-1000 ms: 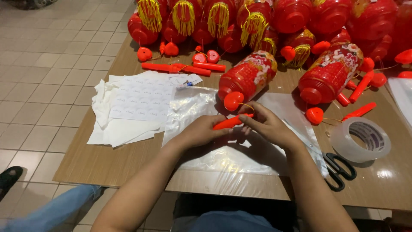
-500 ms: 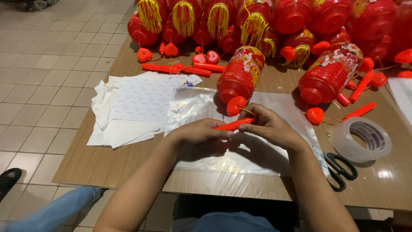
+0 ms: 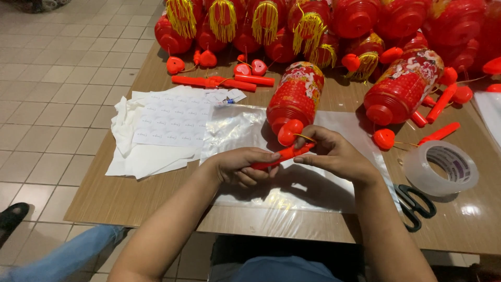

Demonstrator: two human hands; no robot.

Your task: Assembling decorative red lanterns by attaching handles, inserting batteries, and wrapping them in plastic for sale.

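Red plastic stick [image 3: 284, 154] sits gripped at both ends over the middle of the wooden table [image 3: 130, 193]: the left hand [image 3: 241, 166] is curled tight around its near end, and the right hand [image 3: 334, 154] pinches the far tip between thumb and forefinger. A thin yellow cord [image 3: 304, 137] runs from that pinch up to a red heart-shaped knob [image 3: 289, 131], which touches the bottom of a red lantern [image 3: 296, 95] lying on its side just beyond the hands. Clear plastic sheeting [image 3: 240, 125] lies under both hands. Left of it, toward the table's left edge, lies a stack of white sticker sheets [image 3: 169, 120]. Near the right edge are a roll of clear tape [image 3: 441, 167] and black scissors [image 3: 415, 204]. Along the far edge stand many red lanterns with yellow tassels [image 3: 266, 21].
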